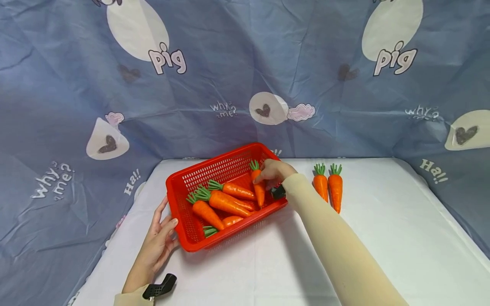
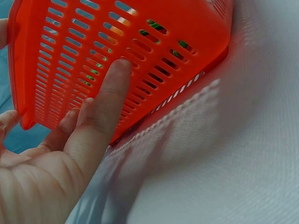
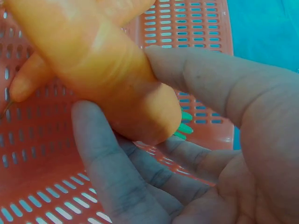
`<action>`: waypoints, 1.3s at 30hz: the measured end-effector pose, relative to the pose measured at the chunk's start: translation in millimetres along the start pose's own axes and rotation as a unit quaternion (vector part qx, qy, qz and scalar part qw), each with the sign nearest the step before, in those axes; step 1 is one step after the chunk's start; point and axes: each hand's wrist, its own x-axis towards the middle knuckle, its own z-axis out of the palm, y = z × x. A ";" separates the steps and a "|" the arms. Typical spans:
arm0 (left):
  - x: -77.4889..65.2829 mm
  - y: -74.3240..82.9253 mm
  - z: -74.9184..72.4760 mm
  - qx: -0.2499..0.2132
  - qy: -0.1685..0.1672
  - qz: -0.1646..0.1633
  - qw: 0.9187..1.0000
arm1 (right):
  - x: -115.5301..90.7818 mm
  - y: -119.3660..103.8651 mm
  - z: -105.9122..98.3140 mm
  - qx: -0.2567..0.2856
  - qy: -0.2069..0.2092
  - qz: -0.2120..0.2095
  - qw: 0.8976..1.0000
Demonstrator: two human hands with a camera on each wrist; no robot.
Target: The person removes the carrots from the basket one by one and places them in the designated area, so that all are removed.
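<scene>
hd: fwd/dn, far | L wr: nr, outside | R: nr, inside | shared: bskt [image 1: 246, 222]

blue printed cloth [image 1: 214, 63] backs a white table [image 1: 398, 238].

Table [image 1: 237, 272] lies free before the red basket [image 1: 264, 211], which blocks the way beyond — clearance beneath it unclear.

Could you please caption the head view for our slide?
Left hand touching a red basket, right hand gripping a carrot inside.
</scene>
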 end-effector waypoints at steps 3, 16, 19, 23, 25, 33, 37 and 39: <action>-0.3 0.6 0.4 0.003 0.002 -0.003 1.000 | -2.9 -0.8 -0.7 0.004 0.005 -0.009 1.000; 0.1 0.5 1.5 -0.001 0.003 -0.009 1.000 | -17.3 -3.5 -6.3 0.024 0.014 -0.029 0.999; -0.2 0.3 1.5 -0.002 0.005 -0.011 1.000 | -22.0 -5.0 -8.6 0.016 0.017 -0.037 0.999; -0.5 0.1 0.7 0.001 0.006 -0.007 1.000 | -26.1 -6.0 -9.7 0.001 0.016 -0.051 0.999; -0.6 -0.2 0.1 0.004 0.005 -0.004 1.000 | -27.4 -5.7 -9.6 -0.006 0.019 -0.059 0.998; -1.0 -0.8 -0.3 0.008 0.006 -0.003 1.000 | -31.5 -1.6 -12.2 0.015 0.023 -0.079 0.996; -0.5 -1.9 -0.7 0.009 0.005 -0.001 1.000 | -34.6 -0.7 -15.6 0.022 0.025 -0.083 0.996; -0.3 -1.9 -0.6 0.009 0.007 -0.002 1.000 | -36.3 -1.1 -16.7 0.021 0.026 -0.088 0.996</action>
